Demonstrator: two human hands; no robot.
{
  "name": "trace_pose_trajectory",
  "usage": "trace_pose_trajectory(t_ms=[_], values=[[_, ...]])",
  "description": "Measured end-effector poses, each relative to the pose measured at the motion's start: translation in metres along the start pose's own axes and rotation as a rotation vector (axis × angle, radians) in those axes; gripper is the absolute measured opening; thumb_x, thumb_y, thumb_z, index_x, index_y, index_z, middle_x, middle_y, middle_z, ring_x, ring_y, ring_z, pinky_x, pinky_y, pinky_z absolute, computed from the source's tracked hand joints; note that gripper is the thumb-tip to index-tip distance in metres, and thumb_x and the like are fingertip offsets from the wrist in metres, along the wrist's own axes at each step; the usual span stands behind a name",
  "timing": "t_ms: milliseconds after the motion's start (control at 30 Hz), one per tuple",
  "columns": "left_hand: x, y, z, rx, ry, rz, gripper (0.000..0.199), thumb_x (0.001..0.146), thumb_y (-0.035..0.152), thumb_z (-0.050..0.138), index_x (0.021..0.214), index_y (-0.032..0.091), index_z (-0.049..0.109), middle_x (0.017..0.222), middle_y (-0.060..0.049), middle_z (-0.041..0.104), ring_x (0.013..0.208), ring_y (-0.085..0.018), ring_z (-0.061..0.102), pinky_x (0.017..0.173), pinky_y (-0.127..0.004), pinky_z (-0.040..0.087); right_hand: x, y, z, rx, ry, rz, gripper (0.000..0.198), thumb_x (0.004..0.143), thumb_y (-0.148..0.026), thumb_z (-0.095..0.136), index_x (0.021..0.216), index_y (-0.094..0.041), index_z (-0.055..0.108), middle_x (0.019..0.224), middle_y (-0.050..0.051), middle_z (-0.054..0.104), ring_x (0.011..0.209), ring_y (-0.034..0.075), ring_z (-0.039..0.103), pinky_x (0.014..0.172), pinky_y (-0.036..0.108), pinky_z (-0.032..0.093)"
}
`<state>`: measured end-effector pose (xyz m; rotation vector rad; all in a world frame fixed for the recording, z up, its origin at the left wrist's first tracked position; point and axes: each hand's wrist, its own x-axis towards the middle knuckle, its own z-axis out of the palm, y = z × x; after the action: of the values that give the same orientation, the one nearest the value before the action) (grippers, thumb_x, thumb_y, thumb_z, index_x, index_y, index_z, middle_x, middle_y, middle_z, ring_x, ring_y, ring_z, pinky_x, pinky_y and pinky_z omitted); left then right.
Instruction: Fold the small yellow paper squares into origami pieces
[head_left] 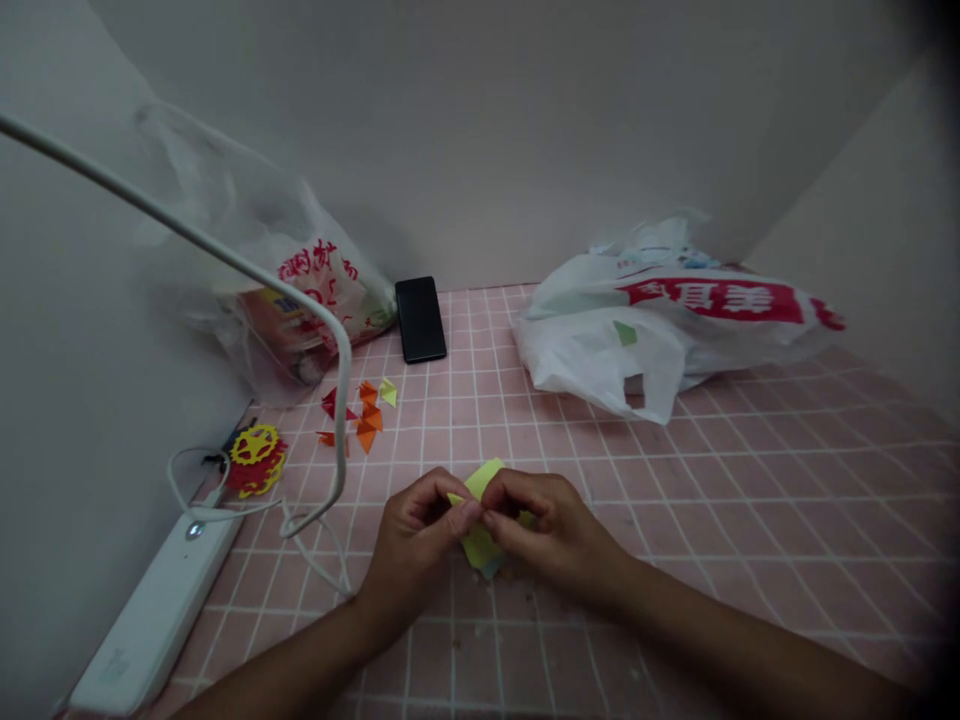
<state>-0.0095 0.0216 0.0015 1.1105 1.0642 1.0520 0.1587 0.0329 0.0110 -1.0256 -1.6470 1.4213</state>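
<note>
Both hands meet over the near middle of the table, fingertips pinched together. My left hand (420,525) grips the left side of a small piece of yellow paper (480,545), thumb pressed against the forefinger. From the other side my right hand (551,520) pinches the same paper, its fingertips touching the left thumb. Yellow paper shows above and below the fingers; its folds are partly hidden by them. A pale bluish bit shows at its lower edge. Farther left lie several small folded papers (367,415) in orange, red and pale yellow.
A black phone (421,320) lies at the back. Plastic bags stand at the left (337,290) and right (600,330). A white power strip (161,610), a looping cable (341,400) and yellow and red cut-outs (255,455) are on the left of the pink checked tabletop (712,520).
</note>
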Motion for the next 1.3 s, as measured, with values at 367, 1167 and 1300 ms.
trace_pose_trajectory(t_ms=[367,1167,1300], values=[[-0.002,0.005,-0.003,0.081,0.028,-0.014,0.028,0.085,0.029,0.063,0.060,0.016,0.063,0.058,0.002,0.054,0.056,-0.011,0.050,0.055,-0.021,0.041,-0.002,0.004,0.004,0.272,-0.054,0.166,0.018,0.082,-0.031,0.060,0.069,-0.019,0.055,0.060,-0.002,0.055,0.051,0.010,0.049,0.048,0.022,0.039],[-0.004,0.004,0.000,0.244,-0.057,0.051,0.033,0.090,0.037,0.059,0.064,0.017,0.056,0.057,0.001,0.057,0.053,-0.012,0.054,0.054,-0.022,0.043,-0.006,0.008,0.003,0.196,0.078,0.074,0.027,0.091,-0.038,0.056,0.071,-0.019,0.057,0.062,-0.002,0.056,0.052,0.011,0.052,0.047,0.021,0.043],[-0.003,0.003,-0.002,0.354,-0.072,0.122,0.032,0.088,0.032,0.059,0.061,0.017,0.054,0.055,0.002,0.051,0.052,-0.011,0.046,0.052,-0.022,0.036,-0.005,0.010,0.004,0.271,0.064,0.084,0.025,0.089,-0.039,0.059,0.074,-0.019,0.056,0.062,-0.002,0.056,0.052,0.011,0.053,0.048,0.021,0.044]])
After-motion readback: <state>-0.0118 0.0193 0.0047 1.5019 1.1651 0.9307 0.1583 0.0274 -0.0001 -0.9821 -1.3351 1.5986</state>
